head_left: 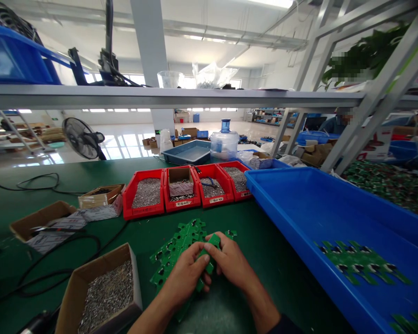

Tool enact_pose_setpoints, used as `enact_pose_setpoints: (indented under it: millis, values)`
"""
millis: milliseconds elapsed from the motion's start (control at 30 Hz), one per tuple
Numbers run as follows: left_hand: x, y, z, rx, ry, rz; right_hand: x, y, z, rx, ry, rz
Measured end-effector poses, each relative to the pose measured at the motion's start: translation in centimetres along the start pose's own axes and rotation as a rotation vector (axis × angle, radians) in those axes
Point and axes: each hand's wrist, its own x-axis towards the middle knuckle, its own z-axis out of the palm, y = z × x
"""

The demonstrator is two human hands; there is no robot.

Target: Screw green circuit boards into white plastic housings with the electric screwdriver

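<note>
Both of my hands meet over the green bench top, pinching one green circuit board [214,240] between them. My left hand [190,266] grips the board's near left side, thumb on top. On its right side, my right hand [230,260] has thumb and fingers closed on the board. My fingers cover much of it. Just left of and behind my hands lies a pile of green circuit boards [181,241] with dark round openings. Another small board end [231,233] shows beyond my right hand.
A cardboard box of metal pins [106,290] stands at the left. Red bins [142,213] of small metal parts line the back. At the right, a large blue tray [285,218] holds several green boards [362,262]. A black cable [97,250] loops across the bench; a shelf [195,95] crosses above.
</note>
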Motion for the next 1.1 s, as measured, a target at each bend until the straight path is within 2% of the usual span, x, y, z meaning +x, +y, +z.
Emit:
enact_pose_setpoints:
  millis: [100, 167, 333, 467, 567, 633, 733, 800, 867, 933, 1100]
  values:
    - [0.1, -0.3, 0.2, 0.016, 0.049, -0.011, 0.0, -0.3, 1.9, -0.152, 0.152, -0.046]
    - [0.2, -0.4, 0.2, 0.021, 0.076, -0.013, 0.1, -0.4, 2.0, -0.298, 0.194, -0.057]
    - [0.2, 0.0, 0.0, -0.022, 0.083, -0.025, 0.2, 0.7, -1.4, -0.556, 0.243, 0.11]
    - [0.3, -0.2, -0.1, -0.064, 0.096, -0.022, -0.1, 2.1, -3.6, -0.64, 0.25, 0.174]
    - [0.5, -0.4, -0.2, -0.096, 0.115, -0.013, -0.2, 2.0, -3.8, -0.644, 0.282, 0.176]
    - [0.5, -0.4, -0.2, -0.123, 0.125, -0.014, -0.2, 1.6, -3.3, -0.521, 0.29, 0.129]
    - [0.3, 0.0, 0.0, -0.163, 0.116, -0.024, -0.3, 0.8, -1.8, -0.128, 0.121, 0.029]
    - [0.0, 0.3, 0.2, -0.208, 0.083, -0.02, -0.5, 0.3, -0.6, 0.026, 0.005, -0.035]
    - [-0.2, 0.5, 0.4, -0.259, 0.045, 0.001, -0.7, -0.2, 0.6, 0.041, -0.001, -0.11]
    - [-0.2, 0.5, 0.5, -0.257, 0.045, 0.029, -0.9, -0.6, 1.5, -0.002, 0.047, -0.137]
    - [0.1, 0.2, 0.4, -0.091, 0.195, 0.101, -0.9, -1.0, 2.7, -0.205, 0.146, -0.134]
